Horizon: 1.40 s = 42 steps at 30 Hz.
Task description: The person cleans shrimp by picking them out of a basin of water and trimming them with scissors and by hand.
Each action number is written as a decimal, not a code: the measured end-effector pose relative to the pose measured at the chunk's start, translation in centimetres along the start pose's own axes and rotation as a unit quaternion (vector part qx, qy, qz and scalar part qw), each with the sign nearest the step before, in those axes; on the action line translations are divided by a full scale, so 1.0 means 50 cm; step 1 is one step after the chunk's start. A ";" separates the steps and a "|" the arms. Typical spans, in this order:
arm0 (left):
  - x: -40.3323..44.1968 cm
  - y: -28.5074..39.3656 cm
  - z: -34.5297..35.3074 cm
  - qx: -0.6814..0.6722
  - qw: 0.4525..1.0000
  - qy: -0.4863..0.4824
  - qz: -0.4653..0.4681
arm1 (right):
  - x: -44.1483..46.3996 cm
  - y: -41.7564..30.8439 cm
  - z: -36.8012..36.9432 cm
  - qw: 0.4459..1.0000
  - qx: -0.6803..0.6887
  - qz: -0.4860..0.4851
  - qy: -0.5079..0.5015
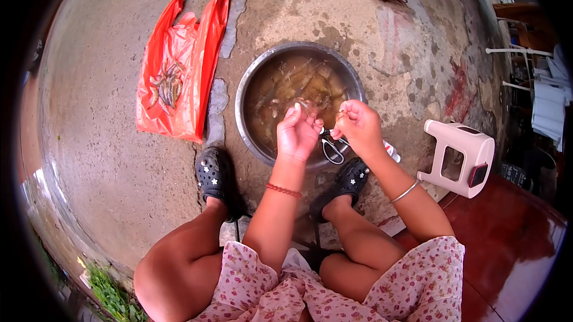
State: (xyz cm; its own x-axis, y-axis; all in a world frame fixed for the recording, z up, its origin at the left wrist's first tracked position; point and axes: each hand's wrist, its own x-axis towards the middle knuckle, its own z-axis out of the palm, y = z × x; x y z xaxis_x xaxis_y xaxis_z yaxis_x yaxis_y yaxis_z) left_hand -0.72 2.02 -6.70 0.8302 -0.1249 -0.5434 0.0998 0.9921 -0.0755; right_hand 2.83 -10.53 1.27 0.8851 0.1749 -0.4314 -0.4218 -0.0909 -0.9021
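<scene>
Shrimp (308, 106), pinched in left hand (298, 137), could slip into basin (240, 107) if grip loosens; right hand (362, 126) pinched shut, contents unclear.

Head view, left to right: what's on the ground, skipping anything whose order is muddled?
Red plastic bag with shrimp on it → round metal basin of murky water → pale pink stool.

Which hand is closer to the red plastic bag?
Left. The left hand is right of the bag, over the round metal basin; the right hand is farther right.
</scene>
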 end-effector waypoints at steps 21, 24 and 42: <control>0.047 0.036 -0.094 0.958 0.231 0.164 0.051 | 0.146 0.213 -0.043 0.627 -0.760 -0.024 -0.167; 0.053 0.041 -0.095 0.959 0.232 0.158 0.045 | 0.143 0.202 -0.056 0.647 -0.745 -0.005 -0.163; 0.021 0.034 -0.119 0.912 0.328 0.216 0.115 | 0.009 0.153 0.016 0.672 -0.706 0.041 -0.220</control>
State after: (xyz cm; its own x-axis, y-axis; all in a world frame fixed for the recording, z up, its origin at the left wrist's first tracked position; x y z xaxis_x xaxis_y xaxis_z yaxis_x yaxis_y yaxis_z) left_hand -2.94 3.55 -12.35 0.8143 0.3568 -0.4578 0.5520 -0.7199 0.4209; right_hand -0.16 -10.36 -5.81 0.5949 0.3578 -0.7198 0.4171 -0.9029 -0.1041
